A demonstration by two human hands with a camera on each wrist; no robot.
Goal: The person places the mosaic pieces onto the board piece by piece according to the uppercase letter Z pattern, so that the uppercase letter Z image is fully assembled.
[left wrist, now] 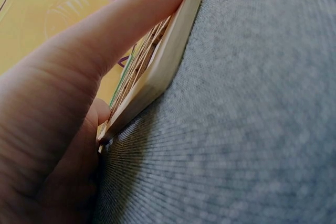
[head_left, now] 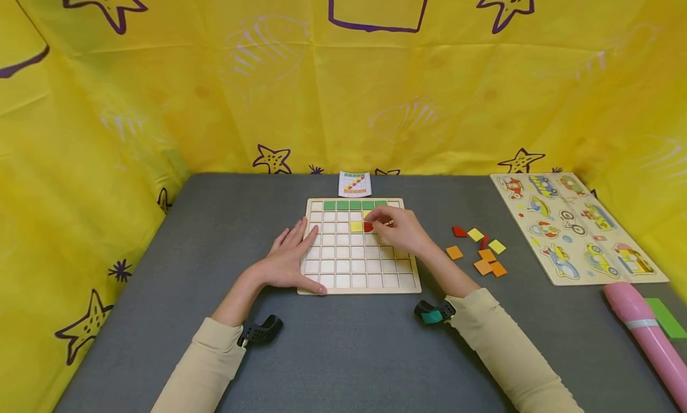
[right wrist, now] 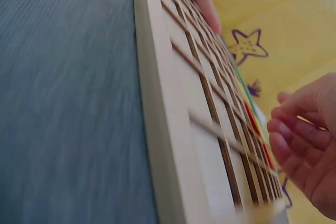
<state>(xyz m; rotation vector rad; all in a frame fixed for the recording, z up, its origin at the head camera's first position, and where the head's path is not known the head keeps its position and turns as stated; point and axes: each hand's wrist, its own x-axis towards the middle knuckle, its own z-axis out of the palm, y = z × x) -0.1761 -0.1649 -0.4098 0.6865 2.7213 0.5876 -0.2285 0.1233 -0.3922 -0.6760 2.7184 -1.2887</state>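
Observation:
A wooden grid board (head_left: 358, 291) lies on the grey table. Green tiles (head_left: 355, 205) run along its far row, and a yellow tile (head_left: 356, 226) sits two rows nearer. My left hand (head_left: 287, 261) rests spread on the board's left side, its thumb on the front rim. Over the board, right of the yellow tile, my right hand (head_left: 399, 227) has its fingers curled, fingertips at a red tile (head_left: 367, 227) that they partly hide. The right wrist view shows the thumb and fingers of that hand drawn together close by the red pieces.
Behind the board lies a pattern card (head_left: 354, 185). Loose orange tiles (head_left: 482, 266), yellow tiles (head_left: 497, 247) and red pieces (head_left: 458, 231) are scattered to the right. Farther right are a picture puzzle board (head_left: 582, 234), a pink cylindrical object (head_left: 646, 335) and a green piece (head_left: 667, 319).

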